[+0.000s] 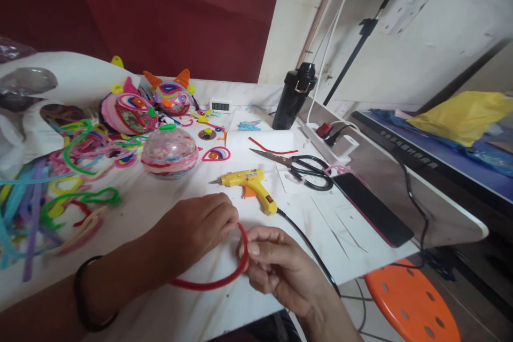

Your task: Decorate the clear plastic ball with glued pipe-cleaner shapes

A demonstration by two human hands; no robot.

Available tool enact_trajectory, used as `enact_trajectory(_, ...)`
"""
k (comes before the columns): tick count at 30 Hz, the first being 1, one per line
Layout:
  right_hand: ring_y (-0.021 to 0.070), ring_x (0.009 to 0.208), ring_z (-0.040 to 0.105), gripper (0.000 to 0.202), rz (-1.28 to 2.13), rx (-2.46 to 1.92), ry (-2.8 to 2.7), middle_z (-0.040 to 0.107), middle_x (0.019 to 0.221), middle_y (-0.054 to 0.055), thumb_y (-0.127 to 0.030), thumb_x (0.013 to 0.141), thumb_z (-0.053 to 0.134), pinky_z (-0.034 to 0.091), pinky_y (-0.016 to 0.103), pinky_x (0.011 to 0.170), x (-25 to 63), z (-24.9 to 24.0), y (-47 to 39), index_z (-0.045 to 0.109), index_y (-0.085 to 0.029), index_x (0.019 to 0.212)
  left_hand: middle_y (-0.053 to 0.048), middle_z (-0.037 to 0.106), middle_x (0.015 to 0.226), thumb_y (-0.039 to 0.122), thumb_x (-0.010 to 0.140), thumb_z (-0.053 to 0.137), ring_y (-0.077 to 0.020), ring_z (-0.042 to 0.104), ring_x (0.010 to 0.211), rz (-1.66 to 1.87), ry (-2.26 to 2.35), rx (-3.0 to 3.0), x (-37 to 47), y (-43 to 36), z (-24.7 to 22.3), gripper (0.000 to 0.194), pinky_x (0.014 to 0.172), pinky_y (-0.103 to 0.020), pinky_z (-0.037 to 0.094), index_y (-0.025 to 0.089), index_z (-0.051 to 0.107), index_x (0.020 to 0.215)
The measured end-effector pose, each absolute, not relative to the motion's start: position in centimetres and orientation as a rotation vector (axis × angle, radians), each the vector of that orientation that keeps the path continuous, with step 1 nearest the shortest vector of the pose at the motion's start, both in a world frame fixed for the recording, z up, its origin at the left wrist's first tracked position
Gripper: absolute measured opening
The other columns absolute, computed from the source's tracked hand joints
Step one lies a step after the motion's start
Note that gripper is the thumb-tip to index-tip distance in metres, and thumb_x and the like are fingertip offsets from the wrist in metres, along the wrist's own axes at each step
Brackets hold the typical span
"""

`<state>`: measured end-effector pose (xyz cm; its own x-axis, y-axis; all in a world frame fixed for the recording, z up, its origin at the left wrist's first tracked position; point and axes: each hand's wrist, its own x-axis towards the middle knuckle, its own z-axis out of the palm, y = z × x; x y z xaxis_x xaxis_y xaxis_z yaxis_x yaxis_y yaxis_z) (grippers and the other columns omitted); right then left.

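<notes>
A red pipe cleaner (212,284) curves in an arc between my two hands, above the white marbled table. My left hand (200,224) is closed on its upper end, fingers curled and mostly turned away from view. My right hand (276,264) pinches the same strip between thumb and fingers along its right-hand bend. Just beyond my hands lies a yellow hot glue gun (250,181), its nozzle pointing left and its black cord running toward me. A clear dome-shaped ball (170,149) wrapped with pink and red at its base rests behind my left hand.
Black-handled scissors (308,168), a dark phone (372,208) and a power strip (331,144) lie to the right. Loose pipe cleaners (36,203) pile up at left. Two decorated balls (128,109), a small digital clock (220,106) and a black bottle (292,97) stand behind. An orange stool (412,302) is below.
</notes>
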<state>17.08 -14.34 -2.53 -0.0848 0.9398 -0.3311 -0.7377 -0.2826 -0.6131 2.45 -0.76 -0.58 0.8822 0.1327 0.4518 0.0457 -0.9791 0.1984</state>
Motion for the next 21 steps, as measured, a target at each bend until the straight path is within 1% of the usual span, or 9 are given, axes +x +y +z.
enact_trajectory(2, 0.0028, 0.037, 0.033, 0.019, 1.684, -0.810, -0.332, 0.040, 0.042, -0.009, -0.022, 0.065, 0.083, 0.012, 0.019, 0.038, 17.1, -2.5, -14.3, 0.066, -0.013, 0.066, 0.001, 0.057, 0.074, 0.022, 0.102, 0.028, -0.0132, 0.055, 0.064, 0.728, 0.124, 2.868, 2.5, -0.8, -0.7, 0.031, 0.057, -0.025, 0.042, 0.019, 0.052, 0.082)
enact_trajectory(6, 0.0032, 0.037, 0.035, 0.018, 1.672, -0.805, -0.319, 0.045, 0.043, -0.007, -0.020, 0.063, 0.082, 0.015, 0.019, 0.038, 17.0, -2.4, -14.3, 0.066, -0.014, 0.064, 0.001, 0.057, 0.074, 0.021, 0.102, 0.030, -0.0133, 0.055, 0.064, 0.742, 0.102, 2.855, 2.5, -1.0, -0.8, 0.029, 0.057, -0.025, 0.042, 0.019, 0.052, 0.083)
enact_trajectory(8, 0.0034, 0.037, 0.035, 0.018, 1.665, -0.813, -0.306, 0.046, 0.043, -0.007, -0.019, 0.061, 0.082, 0.017, 0.019, 0.038, 17.0, -2.4, -14.3, 0.065, -0.014, 0.062, 0.001, 0.057, 0.075, 0.019, 0.101, 0.032, -0.0135, 0.055, 0.065, 0.731, 0.103, 2.855, 2.5, -1.0, -0.8, 0.027, 0.058, -0.025, 0.042, 0.019, 0.051, 0.083)
enact_trajectory(11, 0.0029, 0.036, 0.033, 0.019, 1.666, -0.828, -0.325, 0.044, 0.041, -0.007, -0.019, 0.061, 0.081, 0.013, 0.019, 0.038, 17.0, -2.2, -14.3, 0.063, -0.014, 0.060, 0.001, 0.057, 0.075, 0.018, 0.101, 0.032, -0.0137, 0.055, 0.067, 0.702, 0.109, 2.874, 2.4, -1.0, -0.8, 0.027, 0.059, -0.025, 0.043, 0.019, 0.053, 0.083)
enact_trajectory(14, 0.0024, 0.038, 0.033, 0.020, 1.629, -0.906, -0.402, 0.049, 0.047, -0.005, -0.026, 0.065, 0.081, 0.008, 0.019, 0.037, 17.0, -1.9, -14.3, 0.067, -0.012, 0.071, 0.000, 0.057, 0.074, 0.019, 0.101, 0.029, -0.0140, 0.054, 0.065, 0.688, 0.120, 2.927, 2.4, -0.9, -0.9, 0.032, 0.058, -0.025, 0.043, 0.019, 0.054, 0.081)
enact_trajectory(16, 0.0025, 0.039, 0.032, 0.025, 1.544, -1.017, -0.459, 0.051, 0.048, -0.005, -0.032, 0.066, 0.082, 0.008, 0.019, 0.037, 17.0, -1.6, -14.2, 0.068, -0.013, 0.075, 0.000, 0.057, 0.074, 0.018, 0.101, 0.029, -0.0142, 0.054, 0.065, 0.640, 0.109, 2.956, 2.4, -0.9, -1.0, 0.033, 0.058, -0.025, 0.043, 0.019, 0.054, 0.079)
enact_trajectory(19, 0.0027, 0.037, 0.027, 0.028, 1.404, -1.226, -0.556, 0.045, 0.041, -0.008, -0.037, 0.066, 0.081, 0.013, 0.019, 0.037, 17.1, -1.3, -14.1, 0.064, -0.015, 0.067, -0.001, 0.058, 0.076, 0.018, 0.100, 0.033, -0.0148, 0.056, 0.067, 0.525, 0.096, 2.940, 2.5, -0.7, -1.1, 0.030, 0.060, -0.025, 0.044, 0.018, 0.054, 0.079)
enact_trajectory(21, 0.0035, 0.039, 0.029, 0.027, 1.304, -1.360, -0.643, 0.045, 0.044, -0.008, -0.036, 0.065, 0.080, 0.017, 0.020, 0.039, 17.2, -1.3, -14.1, 0.063, -0.015, 0.066, -0.002, 0.060, 0.080, 0.018, 0.098, 0.039, -0.0162, 0.058, 0.072, 0.473, 0.143, 2.890, 2.5, -0.5, -1.0, 0.022, 0.065, -0.027, 0.046, 0.018, 0.056, 0.083)
